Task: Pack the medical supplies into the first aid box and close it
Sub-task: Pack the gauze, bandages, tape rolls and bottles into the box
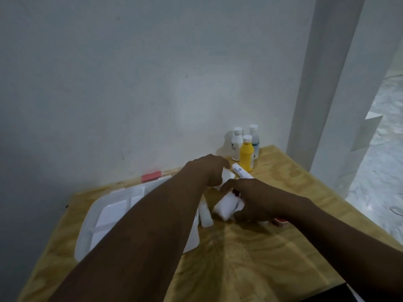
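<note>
Both hands work over a wooden table (pixel 250 258) in the head view: the left hand (pixel 209 171) is curled on a white packet (pixel 227 176), while the right hand (pixel 257 203) grasps a soft white bundle (pixel 226 207), probably gathering the loose supplies for one transfer. Just left of them the white first aid box (pixel 104 216) lies open with its compartments showing, handy for loading, while three bottles (pixel 246 149) and a white tube (pixel 242 171) wait unpacked by the wall.
</note>
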{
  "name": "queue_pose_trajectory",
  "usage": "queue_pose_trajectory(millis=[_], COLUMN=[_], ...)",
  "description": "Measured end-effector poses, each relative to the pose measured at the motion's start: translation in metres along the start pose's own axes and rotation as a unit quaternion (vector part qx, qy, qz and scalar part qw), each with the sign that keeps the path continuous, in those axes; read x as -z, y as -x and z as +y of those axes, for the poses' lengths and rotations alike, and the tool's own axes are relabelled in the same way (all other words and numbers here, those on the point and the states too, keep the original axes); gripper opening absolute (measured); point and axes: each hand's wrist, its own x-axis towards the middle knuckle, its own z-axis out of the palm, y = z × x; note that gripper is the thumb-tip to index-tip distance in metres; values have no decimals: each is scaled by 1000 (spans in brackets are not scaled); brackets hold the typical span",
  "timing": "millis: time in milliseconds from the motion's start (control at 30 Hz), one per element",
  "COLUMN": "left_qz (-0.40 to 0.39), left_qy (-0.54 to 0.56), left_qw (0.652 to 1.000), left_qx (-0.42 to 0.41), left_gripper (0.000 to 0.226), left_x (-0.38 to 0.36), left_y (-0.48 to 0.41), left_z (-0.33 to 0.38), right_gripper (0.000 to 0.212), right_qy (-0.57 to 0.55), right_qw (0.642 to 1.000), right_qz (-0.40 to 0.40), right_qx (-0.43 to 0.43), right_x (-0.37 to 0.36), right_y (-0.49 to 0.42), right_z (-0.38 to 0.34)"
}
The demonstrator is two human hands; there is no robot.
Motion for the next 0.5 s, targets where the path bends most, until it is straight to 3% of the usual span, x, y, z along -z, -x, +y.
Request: queue_pose_trajectory(millis=[133,233,367,500], left_qz=[12,23,31,73], left_qy=[-22,-25,13,72], left_qw=[1000,999,999,995], left_qx=[-1,10,9,0], left_gripper=[49,50,50,42], left_x=[-1,3,10,21], left_y=[-4,0,8,19], left_z=[4,4,-3,-10], right_gripper=[42,31,45,32], right_qy=[-20,-24,2,34], right_qw=[998,994,997,993], right_qz=[65,103,63,78], right_qx=[5,10,55,87], right_x=[-5,-6,-6,-11], right_y=[1,1,4,2], right_z=[7,11,8,4])
